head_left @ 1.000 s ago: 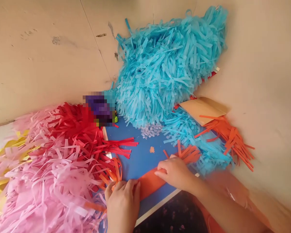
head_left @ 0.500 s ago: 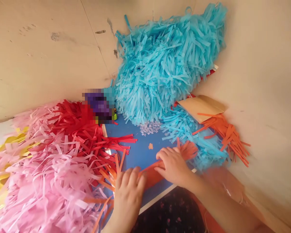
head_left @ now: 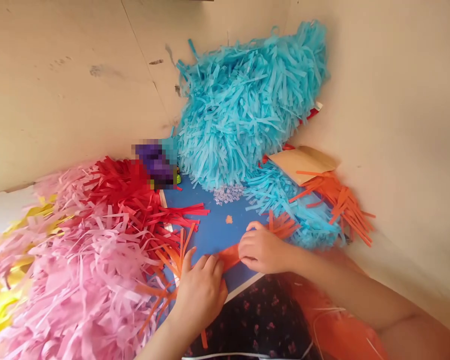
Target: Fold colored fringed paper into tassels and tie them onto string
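Left grip (head_left: 199, 294) is sitting on one end of a narrow orange tissue-paper fringe strip (head_left: 229, 256), fingers spread over it; can't tell if it's pinching or only pressing down. Right grip (head_left: 264, 248) is clenching the same strip, fingers curled over it, with the cut fringe poking out beyond the fingertips. Strip is spanning the short gap between the grips and lying on a flat blue board with a white edge (head_left: 210, 235).

Around the grips: shaggy red tissue-paper fringe (head_left: 127, 200) and pale pink tissue-paper fringe (head_left: 78, 280) are crowding in left of the left grip. Large sky-blue tissue-paper fringe mound (head_left: 240, 115) is rising ahead, and a loose orange paper fringe bunch (head_left: 341, 205) is lying right of the right grip.

Risks: thin paper could tear if the grips pull apart hard. Loose red or orange strands beside the left grip could snag in the strip, and a sleeve or forearm could drag the blue strands.

Hidden: strip is mostly covered under the fingers, so its edges and any glue or fold can't be read. Dark object (head_left: 155, 162) ahead of the left grip is pixelated and unreadable.
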A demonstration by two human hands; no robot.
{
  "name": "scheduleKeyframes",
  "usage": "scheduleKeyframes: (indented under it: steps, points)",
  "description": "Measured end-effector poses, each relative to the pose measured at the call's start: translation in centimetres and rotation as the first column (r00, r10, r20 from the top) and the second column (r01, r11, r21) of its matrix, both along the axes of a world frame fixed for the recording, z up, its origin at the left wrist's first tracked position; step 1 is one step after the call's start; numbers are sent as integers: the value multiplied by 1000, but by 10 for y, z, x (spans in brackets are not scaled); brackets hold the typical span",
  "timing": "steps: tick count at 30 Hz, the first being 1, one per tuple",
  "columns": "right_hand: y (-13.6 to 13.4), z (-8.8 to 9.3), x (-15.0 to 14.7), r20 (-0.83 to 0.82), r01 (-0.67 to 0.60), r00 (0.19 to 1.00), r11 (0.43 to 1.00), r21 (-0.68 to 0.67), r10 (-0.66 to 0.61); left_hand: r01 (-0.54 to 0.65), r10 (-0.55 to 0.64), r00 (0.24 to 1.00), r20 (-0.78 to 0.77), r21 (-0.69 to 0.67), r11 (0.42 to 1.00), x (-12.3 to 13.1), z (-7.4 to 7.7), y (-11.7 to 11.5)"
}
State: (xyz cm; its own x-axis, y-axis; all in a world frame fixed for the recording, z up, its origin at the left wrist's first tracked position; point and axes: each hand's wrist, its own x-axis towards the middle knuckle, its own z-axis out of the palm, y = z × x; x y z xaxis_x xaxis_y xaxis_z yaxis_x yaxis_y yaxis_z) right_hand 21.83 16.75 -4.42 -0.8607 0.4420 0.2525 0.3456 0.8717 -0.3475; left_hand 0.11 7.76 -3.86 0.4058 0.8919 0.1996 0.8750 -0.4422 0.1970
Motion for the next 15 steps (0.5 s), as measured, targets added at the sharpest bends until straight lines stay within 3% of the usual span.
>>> scheduleKeyframes:
  steps: [2, 5, 9, 12, 15]
  points:
    - [0, 7, -3, -18, 53, 998, 998, -39, -54, -34, 36, 999, -27, 50, 998, 3, -6, 2]
    - [-9, 13, -8, 30, 81, 996, 995, 50, -83, -70, 74, 997, -32, 104, 992, 2, -13, 4]
    - [-15, -4, -3, 70, 43, 996, 984, 172, -56, -65, 63, 998, 20, 145, 987, -5, -14, -1]
    - [-9, -20, 7, -27, 98, 995, 991, 86, -96, -52, 46, 998, 48, 130, 990, -18, -12, -7]
    - [-1, -23, 13, -40, 208, 977, 976, -66, -210, -61, 53, 994, 95, 78, 995, -33, -13, -8]
